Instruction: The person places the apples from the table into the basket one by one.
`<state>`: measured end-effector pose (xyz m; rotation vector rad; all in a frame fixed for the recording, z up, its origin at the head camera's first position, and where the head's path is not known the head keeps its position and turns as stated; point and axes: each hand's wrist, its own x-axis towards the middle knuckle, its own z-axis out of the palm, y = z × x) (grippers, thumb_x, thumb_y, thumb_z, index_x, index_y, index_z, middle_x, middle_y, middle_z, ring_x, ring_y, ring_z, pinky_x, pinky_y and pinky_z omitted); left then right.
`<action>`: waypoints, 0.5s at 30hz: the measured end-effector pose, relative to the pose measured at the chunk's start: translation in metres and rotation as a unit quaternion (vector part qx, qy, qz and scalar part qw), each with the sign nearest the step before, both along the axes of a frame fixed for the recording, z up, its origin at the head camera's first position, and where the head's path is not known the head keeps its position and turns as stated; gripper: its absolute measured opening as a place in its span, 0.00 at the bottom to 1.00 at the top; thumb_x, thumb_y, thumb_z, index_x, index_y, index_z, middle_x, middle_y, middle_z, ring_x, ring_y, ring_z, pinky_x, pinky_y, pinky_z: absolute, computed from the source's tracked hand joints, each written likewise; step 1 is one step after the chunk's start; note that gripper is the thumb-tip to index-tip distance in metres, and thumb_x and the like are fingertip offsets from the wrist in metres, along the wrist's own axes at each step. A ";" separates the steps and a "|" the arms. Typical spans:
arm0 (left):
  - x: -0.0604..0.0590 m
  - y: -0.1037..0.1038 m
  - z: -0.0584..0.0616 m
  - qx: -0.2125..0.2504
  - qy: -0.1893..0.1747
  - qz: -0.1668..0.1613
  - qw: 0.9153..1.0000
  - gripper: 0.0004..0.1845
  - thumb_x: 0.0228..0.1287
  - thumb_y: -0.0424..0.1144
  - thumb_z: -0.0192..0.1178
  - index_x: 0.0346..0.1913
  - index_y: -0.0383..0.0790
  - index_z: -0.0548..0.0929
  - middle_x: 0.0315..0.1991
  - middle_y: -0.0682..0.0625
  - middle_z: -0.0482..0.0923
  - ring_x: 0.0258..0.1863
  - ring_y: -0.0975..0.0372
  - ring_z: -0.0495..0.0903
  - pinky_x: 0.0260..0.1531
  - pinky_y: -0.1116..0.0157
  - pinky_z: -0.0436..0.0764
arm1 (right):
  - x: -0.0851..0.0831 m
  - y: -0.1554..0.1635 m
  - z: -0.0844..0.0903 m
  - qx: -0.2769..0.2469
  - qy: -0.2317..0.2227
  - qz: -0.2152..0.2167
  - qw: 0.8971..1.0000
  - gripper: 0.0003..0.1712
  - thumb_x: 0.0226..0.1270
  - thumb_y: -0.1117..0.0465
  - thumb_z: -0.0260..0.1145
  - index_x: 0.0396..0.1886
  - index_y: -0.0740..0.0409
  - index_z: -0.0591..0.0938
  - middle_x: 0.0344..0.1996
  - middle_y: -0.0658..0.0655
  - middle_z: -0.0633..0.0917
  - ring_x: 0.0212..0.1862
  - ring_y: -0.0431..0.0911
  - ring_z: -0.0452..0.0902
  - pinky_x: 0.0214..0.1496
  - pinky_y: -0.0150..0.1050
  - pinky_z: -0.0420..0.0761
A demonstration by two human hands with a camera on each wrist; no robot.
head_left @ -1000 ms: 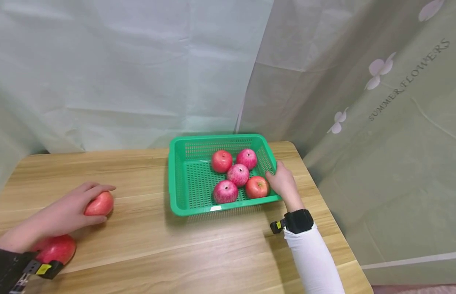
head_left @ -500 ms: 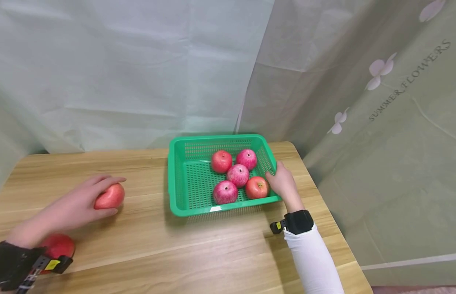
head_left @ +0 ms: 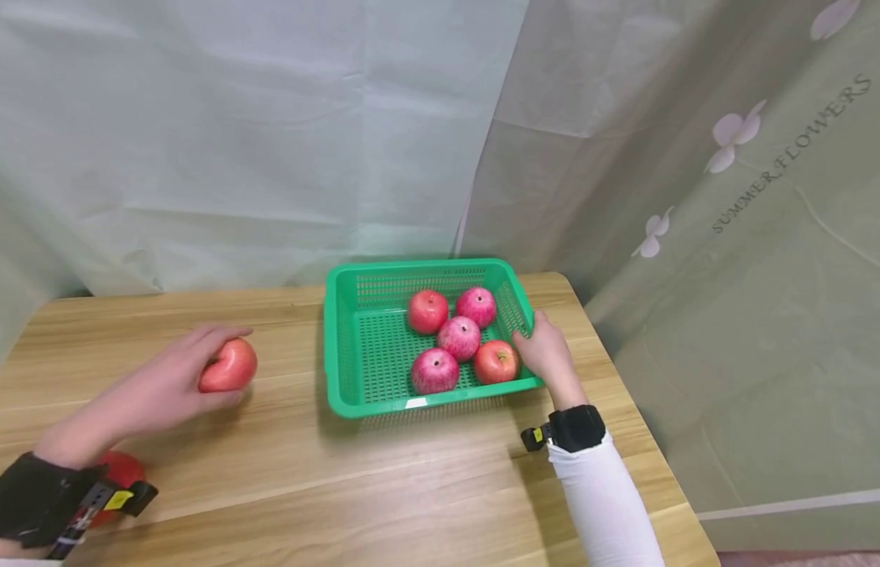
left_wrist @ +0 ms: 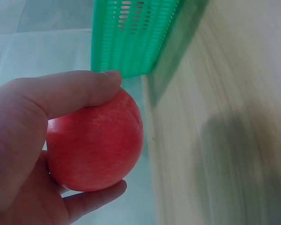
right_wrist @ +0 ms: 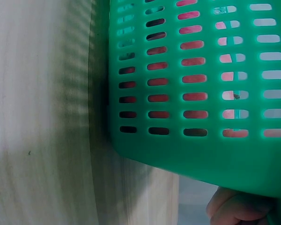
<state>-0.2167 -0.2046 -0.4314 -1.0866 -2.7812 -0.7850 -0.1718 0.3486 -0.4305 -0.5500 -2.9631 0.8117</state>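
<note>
A red apple (head_left: 230, 366) is held in my left hand (head_left: 163, 386), thumb on one side and fingers on the other. In the left wrist view this apple (left_wrist: 96, 140) is apart from the wooden surface, left of the green basket. My right hand (head_left: 549, 354) grips the right rim of the basket (head_left: 383, 408), which stands on the table. Several apples (head_left: 459, 339) lie inside toward its right half. In the right wrist view, the slotted basket wall (right_wrist: 196, 154) fills much of the picture, with the right fingers (right_wrist: 239, 208) at its edge.
Another red apple (head_left: 124, 470) sits on the wooden table (head_left: 326, 488) below the left wrist, partly hidden by the wrist strap and camera. Pale curtain (head_left: 234, 142) hangs behind the table, and a flower-printed one (head_left: 751, 315) is at the right.
My left hand has carried the apple rightward and slightly away, toward the basket. The right hand and the basket stay put.
</note>
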 end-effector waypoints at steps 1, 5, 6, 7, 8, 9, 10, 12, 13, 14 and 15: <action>0.000 0.002 0.002 0.001 0.000 0.001 1.000 0.49 0.52 0.44 0.86 0.75 0.39 0.71 0.63 0.41 0.75 0.56 0.47 0.78 0.47 0.42 0.83 | 0.000 0.000 0.000 0.000 0.000 0.000 1.000 0.30 0.79 0.53 0.61 0.70 0.68 0.69 0.55 0.70 0.83 0.54 0.63 0.81 0.53 0.58 0.81; 0.000 0.014 0.009 0.012 0.010 -0.001 1.000 0.48 0.52 0.43 0.86 0.74 0.36 0.71 0.61 0.43 0.76 0.54 0.49 0.78 0.46 0.45 0.84 | 0.000 0.001 0.000 -0.003 -0.004 0.005 1.000 0.31 0.79 0.53 0.61 0.71 0.68 0.68 0.55 0.70 0.83 0.55 0.63 0.81 0.53 0.59 0.81; 0.000 0.017 0.010 0.017 0.014 -0.003 1.000 0.48 0.52 0.42 0.86 0.73 0.35 0.71 0.61 0.43 0.76 0.54 0.50 0.77 0.46 0.45 0.84 | 0.000 0.001 0.000 -0.004 -0.004 0.005 1.000 0.31 0.79 0.52 0.61 0.72 0.67 0.68 0.55 0.70 0.83 0.55 0.63 0.81 0.54 0.59 0.81; -0.001 0.021 0.012 0.022 0.018 -0.004 1.000 0.48 0.51 0.42 0.86 0.73 0.34 0.71 0.60 0.43 0.76 0.54 0.51 0.77 0.46 0.46 0.83 | 0.000 0.001 0.000 -0.004 -0.004 0.004 1.000 0.31 0.79 0.52 0.61 0.72 0.67 0.68 0.55 0.70 0.83 0.55 0.63 0.81 0.54 0.59 0.81; -0.001 0.024 0.013 0.028 0.023 -0.004 0.999 0.48 0.51 0.41 0.86 0.72 0.33 0.71 0.59 0.43 0.77 0.53 0.51 0.77 0.46 0.47 0.83 | 0.000 0.002 0.000 -0.005 -0.004 0.004 1.000 0.31 0.79 0.52 0.60 0.72 0.67 0.68 0.55 0.70 0.83 0.55 0.63 0.81 0.54 0.59 0.81; -0.001 0.028 0.013 0.036 0.027 -0.005 0.999 0.47 0.50 0.39 0.86 0.71 0.33 0.71 0.59 0.44 0.77 0.53 0.52 0.77 0.46 0.48 0.83 | 0.000 0.002 0.000 -0.005 -0.004 0.004 1.000 0.31 0.79 0.52 0.60 0.72 0.67 0.68 0.55 0.70 0.83 0.55 0.63 0.81 0.54 0.59 0.81; -0.002 0.031 0.014 0.043 0.031 -0.005 0.999 0.46 0.49 0.39 0.86 0.70 0.33 0.72 0.58 0.45 0.77 0.52 0.54 0.77 0.46 0.50 0.83 | 0.000 0.002 0.000 -0.004 -0.002 0.003 1.000 0.31 0.79 0.52 0.61 0.71 0.67 0.68 0.55 0.70 0.83 0.55 0.63 0.81 0.54 0.59 0.81; -0.003 0.036 0.015 0.054 0.041 -0.010 0.998 0.45 0.48 0.37 0.86 0.68 0.34 0.73 0.57 0.45 0.77 0.51 0.55 0.77 0.45 0.52 0.83 | 0.000 0.002 0.000 -0.005 0.000 0.003 1.000 0.31 0.79 0.52 0.61 0.71 0.67 0.68 0.54 0.70 0.83 0.54 0.63 0.81 0.54 0.59 0.81; -0.003 0.039 0.015 0.060 0.046 -0.014 0.997 0.44 0.47 0.36 0.87 0.67 0.34 0.74 0.57 0.45 0.77 0.51 0.55 0.77 0.44 0.52 0.83 | 0.000 0.001 0.000 -0.006 0.000 0.003 1.000 0.31 0.79 0.52 0.61 0.71 0.67 0.68 0.54 0.70 0.83 0.54 0.63 0.81 0.54 0.59 0.81; -0.003 0.041 0.015 0.064 0.052 -0.018 0.996 0.43 0.47 0.36 0.87 0.66 0.34 0.75 0.57 0.46 0.77 0.51 0.55 0.77 0.44 0.52 0.83 | 0.001 0.001 0.000 -0.007 0.000 0.003 1.000 0.31 0.79 0.52 0.61 0.71 0.67 0.69 0.54 0.70 0.83 0.54 0.63 0.81 0.53 0.59 0.81; -0.003 0.043 0.016 0.066 0.057 -0.024 0.996 0.43 0.46 0.35 0.87 0.65 0.35 0.75 0.57 0.46 0.77 0.51 0.55 0.77 0.44 0.53 0.84 | 0.001 0.001 0.000 -0.007 0.000 0.003 1.000 0.31 0.79 0.52 0.61 0.71 0.67 0.69 0.54 0.70 0.83 0.54 0.63 0.81 0.54 0.58 0.81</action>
